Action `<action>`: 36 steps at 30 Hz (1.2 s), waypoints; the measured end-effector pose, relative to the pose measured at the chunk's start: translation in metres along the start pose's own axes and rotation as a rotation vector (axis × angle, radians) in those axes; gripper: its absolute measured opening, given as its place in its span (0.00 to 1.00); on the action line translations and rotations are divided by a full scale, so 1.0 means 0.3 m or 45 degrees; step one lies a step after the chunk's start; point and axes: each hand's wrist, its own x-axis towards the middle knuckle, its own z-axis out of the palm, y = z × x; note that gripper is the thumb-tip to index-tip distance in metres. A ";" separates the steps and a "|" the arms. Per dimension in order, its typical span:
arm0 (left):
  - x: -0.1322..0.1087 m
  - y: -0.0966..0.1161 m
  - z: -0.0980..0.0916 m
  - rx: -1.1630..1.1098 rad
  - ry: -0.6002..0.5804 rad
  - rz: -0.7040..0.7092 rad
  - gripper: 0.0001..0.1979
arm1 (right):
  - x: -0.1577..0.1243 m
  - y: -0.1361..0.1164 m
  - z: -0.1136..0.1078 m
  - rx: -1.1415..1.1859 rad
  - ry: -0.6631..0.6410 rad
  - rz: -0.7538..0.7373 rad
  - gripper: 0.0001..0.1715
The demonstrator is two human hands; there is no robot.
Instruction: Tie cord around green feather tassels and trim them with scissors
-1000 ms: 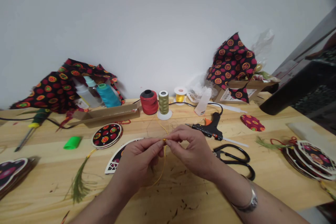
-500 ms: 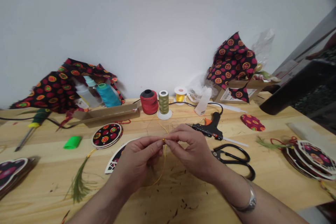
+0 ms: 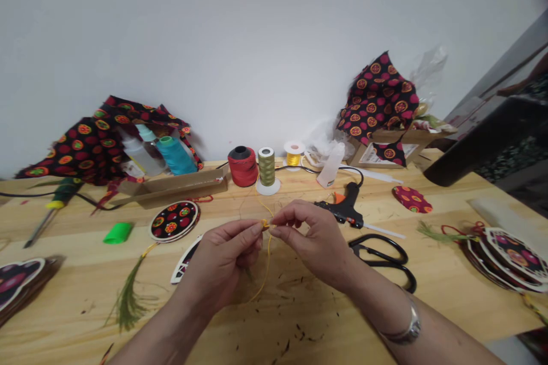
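Between thumb and forefinger, my left hand (image 3: 233, 259) pinches a small knotted part of a yellow cord (image 3: 268, 262). Close beside it, my right hand (image 3: 310, 239) is closed in a pinch on the same cord, a short way from the knot. One strand hangs in a loop down to the table, and another runs back towards the spools. Behind my left hand lies a white-edged, fabric-covered piece (image 3: 185, 262), partly hidden. To its left is a round patterned ornament (image 3: 174, 221) with an olive tassel (image 3: 131, 296).
Black-handled scissors (image 3: 385, 265) and a glue gun (image 3: 345, 208) lie right of my hands. Red (image 3: 242, 166), olive (image 3: 266, 168) and yellow (image 3: 293, 155) spools stand at the back. Stacked ornaments (image 3: 505, 256) lie far right, a screwdriver (image 3: 53, 211) far left.
My fingertips have drawn slightly apart, the right hand shifting a little right and up. More of the knotted yellow cord shows between them.
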 end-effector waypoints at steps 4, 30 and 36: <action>0.001 -0.002 0.001 0.017 -0.006 0.004 0.06 | -0.002 -0.004 0.004 0.000 0.009 -0.018 0.04; -0.003 -0.012 -0.009 0.133 0.055 0.017 0.07 | 0.002 -0.007 -0.010 -0.052 -0.019 -0.020 0.05; -0.005 -0.018 -0.021 0.283 0.080 0.070 0.08 | -0.005 -0.016 -0.004 -0.084 -0.017 -0.021 0.02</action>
